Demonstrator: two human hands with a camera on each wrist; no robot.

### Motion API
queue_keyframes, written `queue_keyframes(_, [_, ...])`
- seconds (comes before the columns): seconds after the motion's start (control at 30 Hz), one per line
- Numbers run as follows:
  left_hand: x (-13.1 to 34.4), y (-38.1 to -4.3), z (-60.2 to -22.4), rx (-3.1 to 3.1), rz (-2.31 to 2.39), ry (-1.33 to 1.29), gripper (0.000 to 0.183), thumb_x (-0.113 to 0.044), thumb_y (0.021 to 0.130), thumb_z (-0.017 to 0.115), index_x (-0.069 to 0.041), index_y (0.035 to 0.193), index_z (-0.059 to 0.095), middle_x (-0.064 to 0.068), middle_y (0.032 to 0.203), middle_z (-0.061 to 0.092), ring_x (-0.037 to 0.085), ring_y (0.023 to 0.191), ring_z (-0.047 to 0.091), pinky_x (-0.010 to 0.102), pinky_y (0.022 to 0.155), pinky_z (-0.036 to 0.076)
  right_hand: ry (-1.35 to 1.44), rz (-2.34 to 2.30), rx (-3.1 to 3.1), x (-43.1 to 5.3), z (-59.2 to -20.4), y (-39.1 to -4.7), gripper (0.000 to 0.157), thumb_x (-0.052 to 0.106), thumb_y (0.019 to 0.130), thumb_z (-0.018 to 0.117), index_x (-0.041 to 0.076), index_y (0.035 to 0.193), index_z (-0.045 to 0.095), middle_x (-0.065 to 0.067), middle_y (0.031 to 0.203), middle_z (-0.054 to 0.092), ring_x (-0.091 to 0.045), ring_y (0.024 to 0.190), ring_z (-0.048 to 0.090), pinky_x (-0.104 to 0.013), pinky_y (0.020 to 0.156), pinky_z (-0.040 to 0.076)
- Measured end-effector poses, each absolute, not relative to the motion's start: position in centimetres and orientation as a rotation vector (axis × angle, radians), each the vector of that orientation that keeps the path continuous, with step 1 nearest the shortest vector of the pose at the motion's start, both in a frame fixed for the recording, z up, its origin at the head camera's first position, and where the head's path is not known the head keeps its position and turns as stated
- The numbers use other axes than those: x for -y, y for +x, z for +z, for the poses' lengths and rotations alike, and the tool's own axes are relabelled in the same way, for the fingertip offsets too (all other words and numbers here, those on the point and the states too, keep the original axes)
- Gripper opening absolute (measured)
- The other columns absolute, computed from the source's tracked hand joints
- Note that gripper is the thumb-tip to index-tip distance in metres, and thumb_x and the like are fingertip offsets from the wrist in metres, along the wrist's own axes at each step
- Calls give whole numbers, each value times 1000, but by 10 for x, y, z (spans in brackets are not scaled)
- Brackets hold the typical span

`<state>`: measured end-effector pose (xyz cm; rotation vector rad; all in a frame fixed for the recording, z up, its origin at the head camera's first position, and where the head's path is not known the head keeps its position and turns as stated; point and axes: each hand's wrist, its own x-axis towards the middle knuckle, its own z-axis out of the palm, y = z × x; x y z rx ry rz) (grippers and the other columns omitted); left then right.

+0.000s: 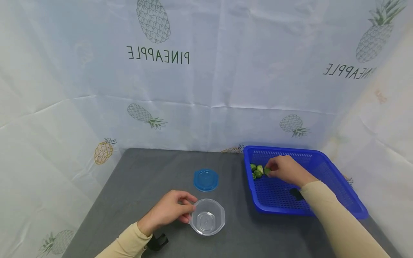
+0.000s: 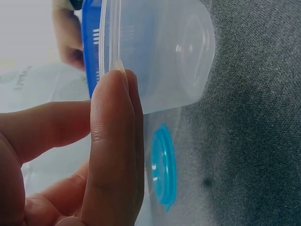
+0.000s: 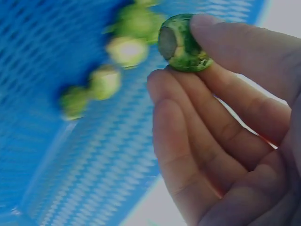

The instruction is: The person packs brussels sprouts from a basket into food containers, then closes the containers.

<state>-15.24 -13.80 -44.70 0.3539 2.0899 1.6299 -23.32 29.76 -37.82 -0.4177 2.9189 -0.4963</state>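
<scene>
A Brussels sprout (image 3: 181, 43) with its pale cut base showing is pinched between the thumb and fingertips of my right hand (image 1: 287, 170). Beneath that hand is the blue basket (image 1: 284, 208), where several other sprouts (image 1: 257, 173) lie along the left side. My left hand (image 1: 172, 208) holds the rim of a clear plastic container (image 2: 174, 56) at its left side, fingertips right at the edge. Upright on the grey surface, the container shows a bare bottom from above.
A blue lid (image 1: 205, 180) lies flat just behind the container. The grey tabletop (image 1: 135, 179) runs back to a pale curtain (image 1: 206, 79) printed with pineapples, which also covers both sides. The basket's raised walls stand at the right of the table.
</scene>
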Motion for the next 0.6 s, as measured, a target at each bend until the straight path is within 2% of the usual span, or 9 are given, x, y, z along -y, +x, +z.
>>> queue_keyframes(0.27, [138,-156,-444,-2108,1606,353,29,-7,97,77,2,124,75,14,89,74,13,65,71,33,63,68,-421,-666,-2944,-257,-347,-202,24,19,99,81,8,120,79,0,105,80,-19,98,75,-47,88,65])
queue_keyframes(0.6, [137,-160,-439,-2131,1565,370,27,-10,98,76,-2,124,76,10,84,74,15,67,71,35,65,68,-578,-831,-2918,-186,-346,-176,16,14,96,83,13,112,79,7,96,77,-6,88,71,-31,79,65])
